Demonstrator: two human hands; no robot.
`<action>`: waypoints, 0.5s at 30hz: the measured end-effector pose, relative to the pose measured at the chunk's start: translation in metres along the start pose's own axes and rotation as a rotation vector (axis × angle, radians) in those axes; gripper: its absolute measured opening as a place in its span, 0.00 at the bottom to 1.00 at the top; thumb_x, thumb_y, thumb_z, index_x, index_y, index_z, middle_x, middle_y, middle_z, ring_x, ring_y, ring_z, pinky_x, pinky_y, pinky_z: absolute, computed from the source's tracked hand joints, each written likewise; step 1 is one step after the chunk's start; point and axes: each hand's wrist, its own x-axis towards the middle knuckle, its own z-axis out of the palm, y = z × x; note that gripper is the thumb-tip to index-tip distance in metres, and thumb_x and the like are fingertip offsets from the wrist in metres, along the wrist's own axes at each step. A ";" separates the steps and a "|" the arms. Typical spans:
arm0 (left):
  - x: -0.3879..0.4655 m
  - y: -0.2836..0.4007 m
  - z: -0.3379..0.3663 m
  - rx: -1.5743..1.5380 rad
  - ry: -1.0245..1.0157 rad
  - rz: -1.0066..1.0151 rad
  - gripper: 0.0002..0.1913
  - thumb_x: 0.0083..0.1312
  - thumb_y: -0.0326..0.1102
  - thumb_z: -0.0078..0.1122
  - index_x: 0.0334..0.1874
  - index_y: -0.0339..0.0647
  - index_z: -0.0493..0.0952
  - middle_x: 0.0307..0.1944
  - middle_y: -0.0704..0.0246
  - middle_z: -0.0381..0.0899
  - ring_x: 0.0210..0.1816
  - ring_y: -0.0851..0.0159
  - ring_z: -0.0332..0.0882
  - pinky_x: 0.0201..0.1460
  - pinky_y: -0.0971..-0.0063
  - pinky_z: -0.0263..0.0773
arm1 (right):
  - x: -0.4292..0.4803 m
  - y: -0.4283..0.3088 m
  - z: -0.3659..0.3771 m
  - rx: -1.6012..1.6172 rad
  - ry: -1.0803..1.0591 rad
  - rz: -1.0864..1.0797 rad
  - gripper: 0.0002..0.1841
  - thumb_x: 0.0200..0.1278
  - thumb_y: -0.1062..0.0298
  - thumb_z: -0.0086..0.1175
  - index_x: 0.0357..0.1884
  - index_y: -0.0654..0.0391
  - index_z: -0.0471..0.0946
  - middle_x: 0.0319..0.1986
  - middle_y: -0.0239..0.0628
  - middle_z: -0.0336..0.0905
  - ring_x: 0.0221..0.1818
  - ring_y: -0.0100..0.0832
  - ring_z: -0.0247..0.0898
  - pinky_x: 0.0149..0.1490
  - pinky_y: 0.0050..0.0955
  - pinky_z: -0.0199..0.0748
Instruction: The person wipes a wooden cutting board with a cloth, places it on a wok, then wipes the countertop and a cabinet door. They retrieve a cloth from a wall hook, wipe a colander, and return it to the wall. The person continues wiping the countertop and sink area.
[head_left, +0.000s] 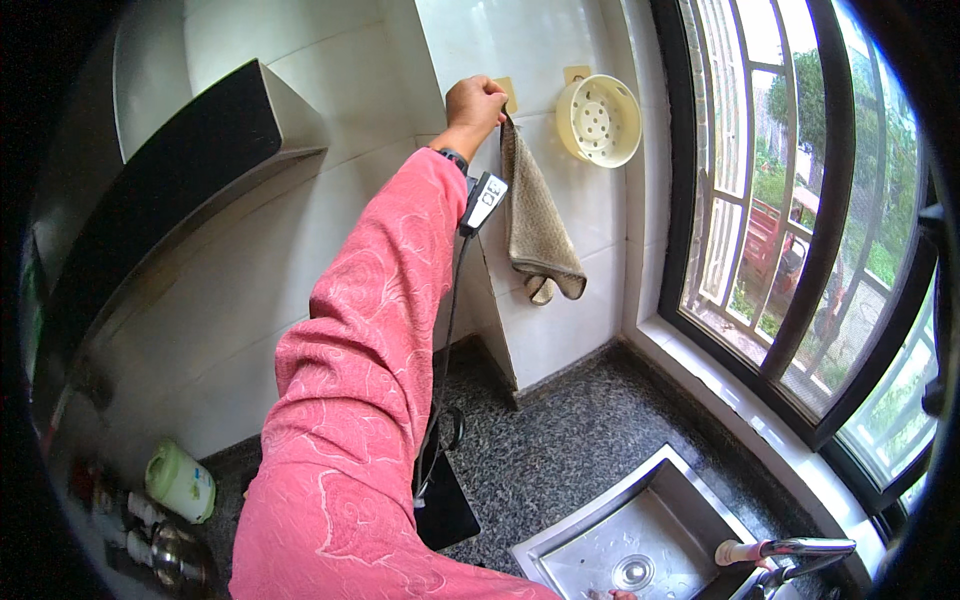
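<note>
My left hand (475, 103) is raised against the tiled wall, its fingers pinched on the top corner of a grey-brown cloth (536, 202). The cloth hangs down from the fingers, just below a yellowish adhesive wall hook (505, 94). To its right, a cream plastic strainer basket (598, 121) with round holes hangs at another hook (577, 73). Only a small bit of my right hand (622, 595) shows at the bottom edge, over the stainless steel sink (645, 525); whether it holds anything is hidden.
A range hood (187, 165) juts out at the left. A power strip (484, 202) with its cable is beside my left wrist. Below are a granite countertop (547, 442), a black flat panel (448, 502), a green container (180, 481) and a faucet (802, 547). A barred window (765, 225) is at the right.
</note>
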 end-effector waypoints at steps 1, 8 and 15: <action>0.004 -0.001 0.004 0.123 0.027 0.058 0.05 0.62 0.28 0.58 0.32 0.37 0.84 0.29 0.57 0.86 0.30 0.58 0.86 0.32 0.67 0.81 | 0.000 -0.004 0.000 0.004 0.013 -0.016 0.24 0.61 0.73 0.55 0.62 0.57 0.75 0.47 0.58 0.78 0.46 0.59 0.75 0.50 0.49 0.74; 0.007 -0.005 0.014 0.633 0.141 0.395 0.07 0.62 0.28 0.53 0.34 0.39 0.82 0.31 0.52 0.84 0.32 0.47 0.85 0.38 0.57 0.80 | 0.013 -0.019 0.005 0.461 0.018 0.317 0.22 0.74 0.51 0.46 0.55 0.56 0.81 0.39 0.42 0.78 0.19 0.30 0.68 0.23 0.33 0.68; -0.007 -0.003 0.002 -0.235 0.007 -0.018 0.06 0.63 0.27 0.64 0.40 0.34 0.80 0.30 0.65 0.83 0.23 0.71 0.83 0.23 0.80 0.77 | 0.020 -0.024 0.008 0.545 0.025 0.301 0.22 0.72 0.50 0.50 0.55 0.56 0.81 0.33 0.40 0.77 0.17 0.31 0.69 0.19 0.29 0.66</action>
